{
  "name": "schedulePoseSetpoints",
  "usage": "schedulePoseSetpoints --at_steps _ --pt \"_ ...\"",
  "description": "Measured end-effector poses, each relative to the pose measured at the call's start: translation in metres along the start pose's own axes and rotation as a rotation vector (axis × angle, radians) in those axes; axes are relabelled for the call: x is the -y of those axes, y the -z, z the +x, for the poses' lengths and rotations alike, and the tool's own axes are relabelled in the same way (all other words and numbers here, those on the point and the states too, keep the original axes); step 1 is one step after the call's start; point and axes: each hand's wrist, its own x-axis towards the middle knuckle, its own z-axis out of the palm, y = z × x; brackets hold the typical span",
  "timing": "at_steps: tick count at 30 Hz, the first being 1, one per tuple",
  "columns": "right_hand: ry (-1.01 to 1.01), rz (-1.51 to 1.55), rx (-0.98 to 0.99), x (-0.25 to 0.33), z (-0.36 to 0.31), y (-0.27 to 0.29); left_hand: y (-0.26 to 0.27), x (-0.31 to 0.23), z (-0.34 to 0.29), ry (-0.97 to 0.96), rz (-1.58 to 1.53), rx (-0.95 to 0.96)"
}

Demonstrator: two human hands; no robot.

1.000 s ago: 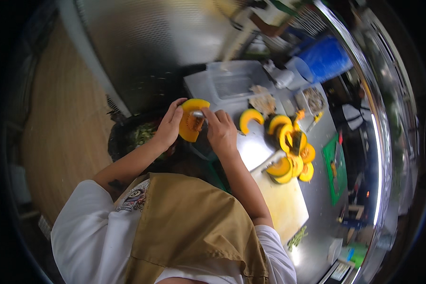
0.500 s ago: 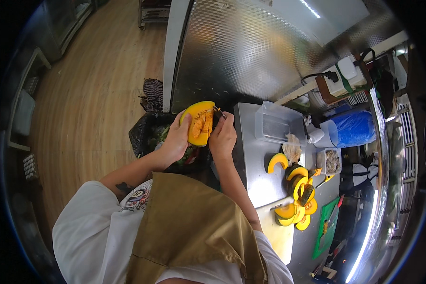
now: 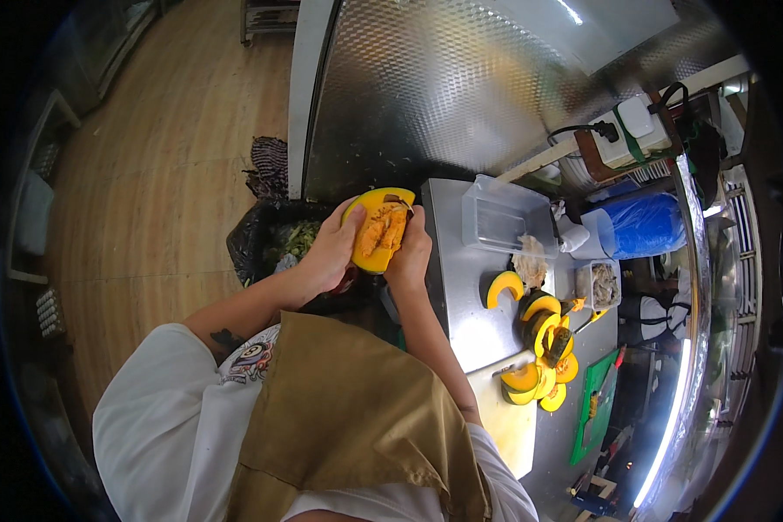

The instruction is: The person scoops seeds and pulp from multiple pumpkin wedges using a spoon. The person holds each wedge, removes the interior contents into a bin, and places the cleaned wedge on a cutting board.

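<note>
Pumpkin piece (image 3: pixel 376 228) near black-lined bin (image 3: pixel 244 239), metal counter (image 3: pixel 463 309), clear tub (image 3: pixel 506 217)

Head-worn wide fisheye, facing down: apron (image 3: pixel 344 400) close below, worktop (image 3: pixel 468 304) at right, wooden floor (image 3: pixel 174 191) farther off at left.

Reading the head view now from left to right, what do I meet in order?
Black-lined bin → left hand → cut pumpkin piece → right hand → clear plastic tub → green cutting board → blue container
</note>
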Motion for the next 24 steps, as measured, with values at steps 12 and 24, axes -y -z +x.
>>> schedulePoseSetpoints --at_steps 12,24 --pt "-0.427 0.356 0.604 0.0 -0.001 0.005 0.027 -0.012 0.029 0.155 0.263 0.035" --pt "-0.809 0.745 1.265 -0.052 0.0 -0.026 0.077 -0.026 0.039 0.424 0.553 0.152"
